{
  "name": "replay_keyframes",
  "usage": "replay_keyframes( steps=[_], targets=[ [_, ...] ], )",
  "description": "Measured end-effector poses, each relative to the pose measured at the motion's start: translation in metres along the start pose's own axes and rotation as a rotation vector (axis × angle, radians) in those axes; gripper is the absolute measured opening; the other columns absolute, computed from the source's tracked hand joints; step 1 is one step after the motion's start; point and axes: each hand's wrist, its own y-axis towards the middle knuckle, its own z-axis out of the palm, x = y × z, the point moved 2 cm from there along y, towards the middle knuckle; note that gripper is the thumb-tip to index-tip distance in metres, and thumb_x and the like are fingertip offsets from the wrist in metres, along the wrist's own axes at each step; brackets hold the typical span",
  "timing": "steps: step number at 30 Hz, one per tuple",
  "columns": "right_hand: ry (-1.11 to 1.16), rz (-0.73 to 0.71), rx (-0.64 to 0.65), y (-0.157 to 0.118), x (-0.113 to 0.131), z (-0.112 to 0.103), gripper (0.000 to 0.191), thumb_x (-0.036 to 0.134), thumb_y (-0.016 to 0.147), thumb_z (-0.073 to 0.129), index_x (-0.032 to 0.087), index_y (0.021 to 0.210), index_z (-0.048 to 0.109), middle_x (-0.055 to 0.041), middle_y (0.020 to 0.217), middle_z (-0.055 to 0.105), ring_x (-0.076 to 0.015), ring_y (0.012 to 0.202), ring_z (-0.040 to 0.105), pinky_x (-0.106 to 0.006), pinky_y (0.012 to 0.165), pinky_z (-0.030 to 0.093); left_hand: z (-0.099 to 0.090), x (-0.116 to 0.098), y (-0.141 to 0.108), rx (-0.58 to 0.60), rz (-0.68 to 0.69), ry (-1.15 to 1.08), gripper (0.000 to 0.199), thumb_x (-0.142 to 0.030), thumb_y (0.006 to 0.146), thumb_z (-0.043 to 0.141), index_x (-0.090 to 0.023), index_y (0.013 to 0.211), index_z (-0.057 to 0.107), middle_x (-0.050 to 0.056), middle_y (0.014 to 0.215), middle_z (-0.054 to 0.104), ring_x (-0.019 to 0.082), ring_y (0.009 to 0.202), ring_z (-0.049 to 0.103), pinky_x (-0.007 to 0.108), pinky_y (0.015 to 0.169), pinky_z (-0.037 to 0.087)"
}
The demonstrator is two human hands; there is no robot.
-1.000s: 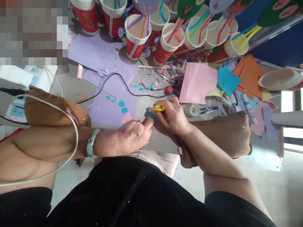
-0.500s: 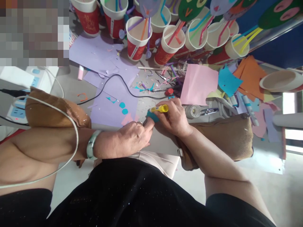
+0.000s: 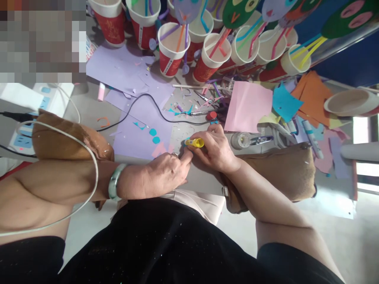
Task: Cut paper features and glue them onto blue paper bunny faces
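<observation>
A yellow marker (image 3: 194, 142) is gripped in my right hand (image 3: 216, 148), its fingers closed around the barrel just above the table. Under the marker a small part of a blue paper piece (image 3: 186, 141) shows; the hands hide the rest. My left hand (image 3: 166, 171) has its fingers pressed together at that paper's near edge, close to my right fingertips. Two blue paper circles (image 3: 154, 136) lie on the purple paper (image 3: 142, 142) left of the hands. Pink paper scraps (image 3: 160, 149) lie just beyond my left hand.
Red and white cups (image 3: 171, 59) with straws and paper faces line the back. A black cable (image 3: 160, 112) crosses the middle. Brown cushions (image 3: 275, 173) lie under both arms. Pink paper (image 3: 250, 106), a tape dispenser (image 3: 242, 140) and markers sit right; a power strip (image 3: 26, 130) is left.
The yellow marker has shifted left and slightly down, with my right hand following, and it now covers more of the blue paper. My left hand stays in place.
</observation>
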Motion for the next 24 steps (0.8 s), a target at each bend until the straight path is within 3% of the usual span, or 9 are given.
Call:
replay_keyframes(
  steps=[4, 10, 12, 18, 21, 24],
  targets=[
    [-0.017, 0.098, -0.033, -0.001, -0.002, 0.000, 0.017, 0.034, 0.100, 0.056, 0.022, 0.111, 0.062, -0.0044, 0.090, 0.074, -0.0212, 0.074, 0.063, -0.047, 0.089, 0.042, 0.004, 0.000, 0.000, -0.020, 0.002, 0.036, 0.050, -0.051, 0.100, 0.054, -0.007, 0.121, 0.069, 0.027, 0.138, 0.058, 0.014, 0.058, 0.060, 0.032, 0.049, 0.039],
    [0.127, 0.413, -0.331, -0.006, 0.000, -0.014, 0.022, 0.038, 0.102, 0.053, 0.022, 0.116, 0.059, -0.0094, 0.099, 0.070, -0.0233, 0.079, 0.065, -0.041, 0.073, 0.052, 0.005, -0.001, 0.000, -0.037, 0.011, 0.059, 0.054, -0.051, 0.100, 0.054, -0.006, 0.127, 0.067, 0.026, 0.138, 0.056, 0.013, 0.057, 0.058, 0.033, 0.048, 0.038],
    [0.110, 0.376, -0.299, -0.006, 0.000, -0.015, 0.021, 0.038, 0.102, 0.053, 0.023, 0.115, 0.058, -0.0097, 0.097, 0.070, -0.0235, 0.078, 0.064, -0.041, 0.071, 0.052, 0.003, -0.001, 0.000, -0.039, 0.008, 0.057, 0.050, -0.049, 0.101, 0.053, -0.007, 0.124, 0.068, 0.025, 0.135, 0.058, 0.013, 0.057, 0.057, 0.033, 0.047, 0.037],
    [0.004, -0.015, -0.025, 0.002, 0.001, -0.006, 0.013, 0.033, 0.099, 0.058, 0.022, 0.107, 0.057, -0.0038, 0.085, 0.072, -0.0202, 0.069, 0.061, -0.045, 0.083, 0.048, 0.001, 0.000, -0.002, -0.035, -0.005, 0.015, 0.047, -0.047, 0.100, 0.056, -0.008, 0.122, 0.069, 0.025, 0.133, 0.061, 0.016, 0.064, 0.060, 0.033, 0.052, 0.039],
    [-0.029, -0.017, -0.001, 0.003, 0.000, -0.002, 0.014, 0.032, 0.100, 0.058, 0.021, 0.107, 0.059, -0.0034, 0.084, 0.072, -0.0191, 0.069, 0.063, -0.044, 0.087, 0.046, 0.004, 0.000, -0.001, -0.026, -0.003, 0.008, 0.048, -0.050, 0.099, 0.057, -0.008, 0.121, 0.069, 0.027, 0.139, 0.059, 0.015, 0.061, 0.059, 0.033, 0.051, 0.037],
    [-0.021, 0.065, -0.071, 0.000, -0.001, -0.003, 0.015, 0.035, 0.099, 0.059, 0.022, 0.105, 0.061, -0.0036, 0.086, 0.073, -0.0196, 0.072, 0.064, -0.045, 0.088, 0.046, 0.006, -0.001, 0.000, -0.021, -0.002, 0.015, 0.051, -0.053, 0.098, 0.058, -0.008, 0.120, 0.069, 0.028, 0.142, 0.056, 0.013, 0.058, 0.058, 0.032, 0.049, 0.037]
  ],
)
